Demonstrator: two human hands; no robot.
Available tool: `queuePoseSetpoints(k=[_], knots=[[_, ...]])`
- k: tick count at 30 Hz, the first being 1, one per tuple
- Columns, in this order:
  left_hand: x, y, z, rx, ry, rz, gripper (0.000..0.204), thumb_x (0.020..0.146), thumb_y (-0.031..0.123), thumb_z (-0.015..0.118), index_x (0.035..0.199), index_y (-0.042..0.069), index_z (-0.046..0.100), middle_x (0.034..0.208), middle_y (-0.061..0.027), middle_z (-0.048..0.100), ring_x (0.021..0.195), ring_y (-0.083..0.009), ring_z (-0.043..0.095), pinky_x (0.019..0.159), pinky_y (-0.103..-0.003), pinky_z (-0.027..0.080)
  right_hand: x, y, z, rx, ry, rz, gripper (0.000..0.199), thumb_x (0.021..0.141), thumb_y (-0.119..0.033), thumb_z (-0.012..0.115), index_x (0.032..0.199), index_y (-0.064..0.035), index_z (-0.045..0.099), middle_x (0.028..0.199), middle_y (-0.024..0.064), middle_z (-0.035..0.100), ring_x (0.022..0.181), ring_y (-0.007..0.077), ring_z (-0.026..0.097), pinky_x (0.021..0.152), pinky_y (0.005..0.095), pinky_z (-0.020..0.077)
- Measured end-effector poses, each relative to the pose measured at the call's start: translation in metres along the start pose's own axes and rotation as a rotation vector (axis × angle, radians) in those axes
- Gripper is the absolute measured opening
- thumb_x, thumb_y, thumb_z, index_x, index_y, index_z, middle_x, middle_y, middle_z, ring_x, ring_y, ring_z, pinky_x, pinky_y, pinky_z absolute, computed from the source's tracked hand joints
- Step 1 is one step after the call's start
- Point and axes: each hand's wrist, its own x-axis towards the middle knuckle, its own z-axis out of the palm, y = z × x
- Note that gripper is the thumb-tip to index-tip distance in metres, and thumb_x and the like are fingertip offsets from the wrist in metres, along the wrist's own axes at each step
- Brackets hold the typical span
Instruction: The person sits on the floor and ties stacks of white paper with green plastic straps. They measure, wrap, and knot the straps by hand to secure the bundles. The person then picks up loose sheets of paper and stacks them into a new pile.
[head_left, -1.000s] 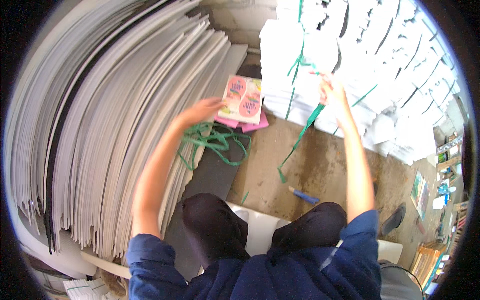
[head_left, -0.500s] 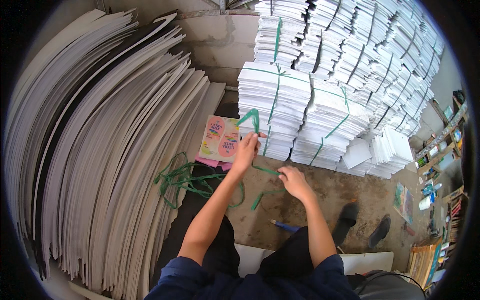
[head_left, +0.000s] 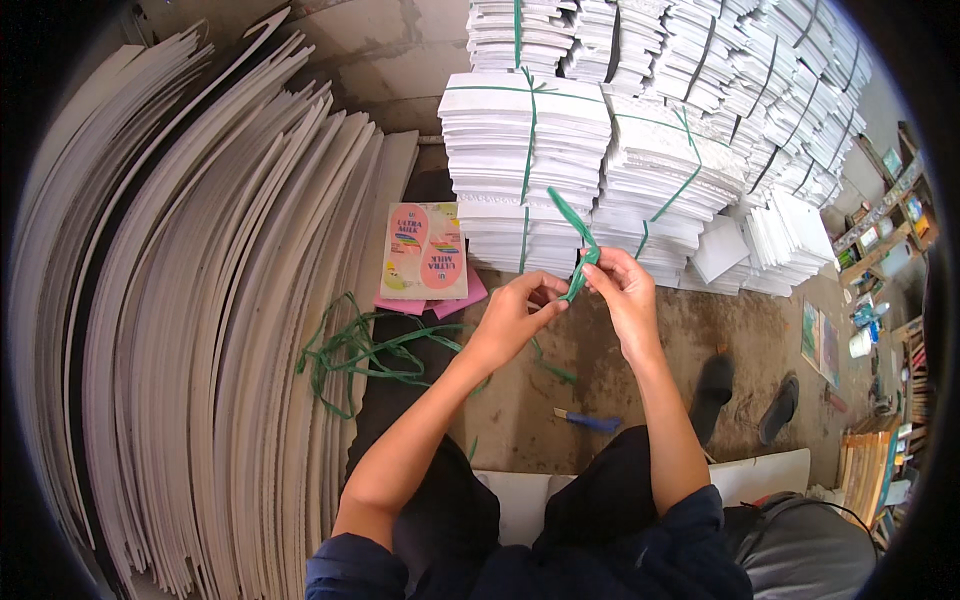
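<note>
Green strap [head_left: 574, 240] | L hand [head_left: 515, 318] grip pinched on it | R hand [head_left: 622, 290] grip same, at paper bundles [head_left: 520, 170]

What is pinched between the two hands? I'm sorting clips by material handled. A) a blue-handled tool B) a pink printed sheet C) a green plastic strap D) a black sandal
C: both the left hand and right hand grip the green plastic strap in front of the tied paper bundles.

Both forearms extended forward, left hand [head_left: 512, 315] and right hand [head_left: 622, 290] close together, fingers pinched
</note>
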Motion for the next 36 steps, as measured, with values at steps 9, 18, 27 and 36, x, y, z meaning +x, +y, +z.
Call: queuePoseSetpoints(k=[9,18,27,36], knots=[[0.007,-0.002,-0.003,-0.366,0.027,-0.059,0.015,0.077,0.012,0.061,0.085,0.0,0.056,0.073,-0.0008,0.057,0.068,-0.0052,0.05,0.061,-0.02,0.04,-0.006,-0.006,0.005,0.144,-0.041,-0.018,0.029,0.078,-0.006,0.058,0.105,0.0019,0.051,0.086,0.0036,0.057,0.078,0.009,0.052,0.069,0.0234,0.0426],[0.005,-0.003,-0.005,-0.317,0.045,-0.081,0.018,0.079,0.018,0.06,0.088,0.002,0.057,0.08,-0.0003,0.057,0.077,-0.0054,0.049,0.07,-0.02,0.038,-0.011,-0.005,0.007,0.148,-0.084,0.067,0.04,0.077,-0.005,0.059,0.114,-0.0028,0.044,0.084,0.0042,0.056,0.077,0.0098,0.052,0.072,0.0238,0.0414],[0.005,-0.008,-0.001,-0.268,-0.044,-0.107,0.019,0.083,0.021,0.055,0.091,0.004,0.053,0.085,-0.0001,0.055,0.078,-0.0067,0.049,0.071,-0.022,0.04,-0.011,0.0,0.004,-0.012,-0.122,-0.118,0.045,0.076,0.0,0.058,0.116,-0.0056,0.038,0.077,0.0031,0.054,0.079,0.0109,0.053,0.075,0.0245,0.0416],[0.019,-0.038,-0.031,-0.714,0.136,-0.184,0.012,0.086,0.021,0.047,0.087,0.009,0.047,0.061,0.0013,0.046,0.057,-0.015,0.05,0.054,-0.027,0.044,0.011,0.014,-0.029,0.513,0.016,0.122,0.049,0.081,0.001,0.048,0.121,-0.0133,0.025,0.087,0.0054,0.044,0.06,0.0148,0.046,0.061,0.0337,0.0449]])
